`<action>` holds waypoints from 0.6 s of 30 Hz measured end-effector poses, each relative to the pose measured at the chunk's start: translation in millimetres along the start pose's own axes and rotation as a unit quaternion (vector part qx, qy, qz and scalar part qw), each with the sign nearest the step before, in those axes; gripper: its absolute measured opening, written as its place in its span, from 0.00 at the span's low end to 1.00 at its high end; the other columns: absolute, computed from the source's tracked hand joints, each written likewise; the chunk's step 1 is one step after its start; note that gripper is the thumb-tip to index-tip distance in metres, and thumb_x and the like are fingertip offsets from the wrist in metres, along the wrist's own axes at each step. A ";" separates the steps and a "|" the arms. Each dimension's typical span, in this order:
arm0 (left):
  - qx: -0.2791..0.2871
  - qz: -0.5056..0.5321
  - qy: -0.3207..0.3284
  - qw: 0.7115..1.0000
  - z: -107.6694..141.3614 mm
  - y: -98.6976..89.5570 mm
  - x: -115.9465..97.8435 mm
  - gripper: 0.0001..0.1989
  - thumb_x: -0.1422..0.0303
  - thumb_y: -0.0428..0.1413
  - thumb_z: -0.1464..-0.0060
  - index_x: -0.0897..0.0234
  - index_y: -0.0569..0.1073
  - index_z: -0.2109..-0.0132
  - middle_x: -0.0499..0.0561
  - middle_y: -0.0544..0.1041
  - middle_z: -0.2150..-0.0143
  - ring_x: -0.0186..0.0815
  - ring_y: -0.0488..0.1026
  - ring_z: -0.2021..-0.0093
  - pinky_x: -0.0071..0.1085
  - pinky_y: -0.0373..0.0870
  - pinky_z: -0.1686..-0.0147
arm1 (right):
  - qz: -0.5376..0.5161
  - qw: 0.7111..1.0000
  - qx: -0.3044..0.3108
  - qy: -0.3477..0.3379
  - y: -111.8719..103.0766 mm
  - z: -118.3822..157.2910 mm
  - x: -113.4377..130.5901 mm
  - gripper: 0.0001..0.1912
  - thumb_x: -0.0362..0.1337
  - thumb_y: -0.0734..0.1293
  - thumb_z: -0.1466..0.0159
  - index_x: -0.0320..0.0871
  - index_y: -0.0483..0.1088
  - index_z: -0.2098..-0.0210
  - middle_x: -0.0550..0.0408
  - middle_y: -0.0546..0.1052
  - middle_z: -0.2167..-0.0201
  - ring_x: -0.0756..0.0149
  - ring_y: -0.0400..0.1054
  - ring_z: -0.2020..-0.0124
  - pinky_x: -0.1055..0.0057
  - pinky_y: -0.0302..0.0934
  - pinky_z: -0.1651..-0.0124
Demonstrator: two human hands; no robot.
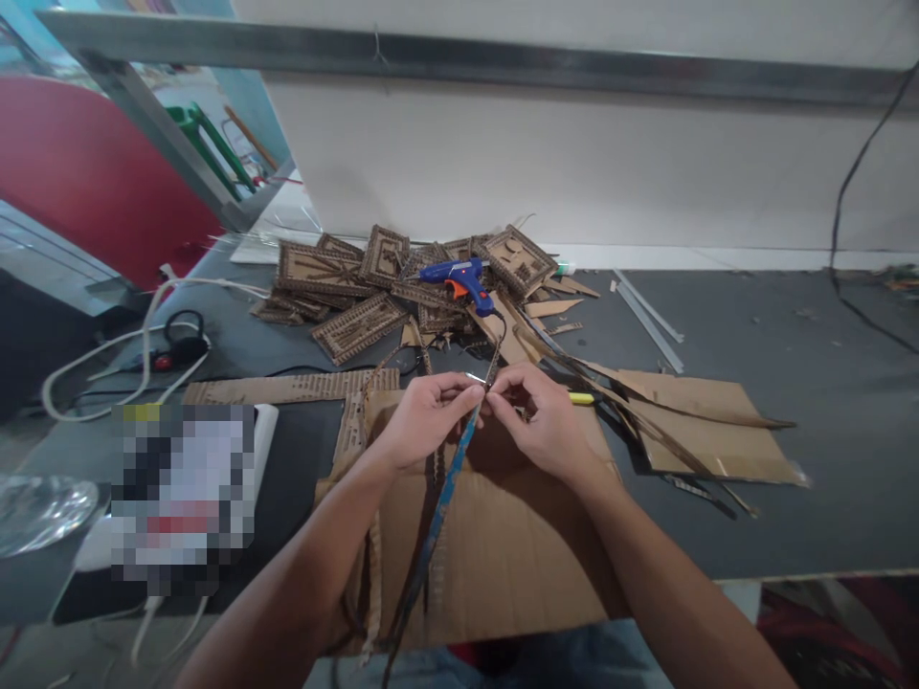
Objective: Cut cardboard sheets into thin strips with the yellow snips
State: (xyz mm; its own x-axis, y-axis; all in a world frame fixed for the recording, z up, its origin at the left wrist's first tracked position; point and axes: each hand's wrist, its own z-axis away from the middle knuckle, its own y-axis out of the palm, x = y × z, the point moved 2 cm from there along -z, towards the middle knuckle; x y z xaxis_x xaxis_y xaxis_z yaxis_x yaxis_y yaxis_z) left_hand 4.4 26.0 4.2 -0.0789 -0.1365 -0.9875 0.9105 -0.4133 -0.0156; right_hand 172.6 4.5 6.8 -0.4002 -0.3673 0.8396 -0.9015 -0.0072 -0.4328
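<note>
Over a brown cardboard sheet (517, 555), my left hand (427, 416) and my right hand (542, 416) meet fingertip to fingertip. Both pinch a narrow cardboard strip (452, 469), its face partly blue, which hangs down toward the front left. A small shiny sliver (475, 377) shows at my left fingertips; its kind cannot be made out. Just beyond the hands lies a blue glue gun (463, 277) with an orange trigger, resting on a heap of decorated cardboard panels (326, 268). A yellow-handled tool (580, 398) is partly hidden behind my right hand.
Long cardboard strips (689, 411) cross a cardboard piece (710, 450) at the right. Two pale sticks (650, 321) lie farther back. White cables (147, 335), a blurred-out object (187, 498) and a clear plastic item (43, 512) are at the left. A metal bar (503, 67) spans the back.
</note>
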 end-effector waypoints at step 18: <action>0.007 0.000 0.004 1.000 -3.0 -2.2 7.6 0.16 0.57 0.58 0.41 0.69 0.77 0.61 0.50 0.78 0.73 0.26 0.66 0.79 0.23 0.62 0.78 | 0.036 0.998 -0.037 -0.045 -2.3 -2.7 6.8 0.06 0.30 0.68 0.35 0.45 0.71 0.69 0.55 0.74 0.69 0.68 0.67 0.70 0.71 0.62 0.66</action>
State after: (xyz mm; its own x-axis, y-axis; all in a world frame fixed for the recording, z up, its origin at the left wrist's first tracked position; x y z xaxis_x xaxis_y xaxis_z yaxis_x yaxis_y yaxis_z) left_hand 3.0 28.6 -3.7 -0.0760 -0.1282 -0.9888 0.9049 -0.4253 -0.0144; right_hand 171.5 4.6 14.4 -0.4507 -0.4472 0.7726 -0.8821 0.0901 -0.4624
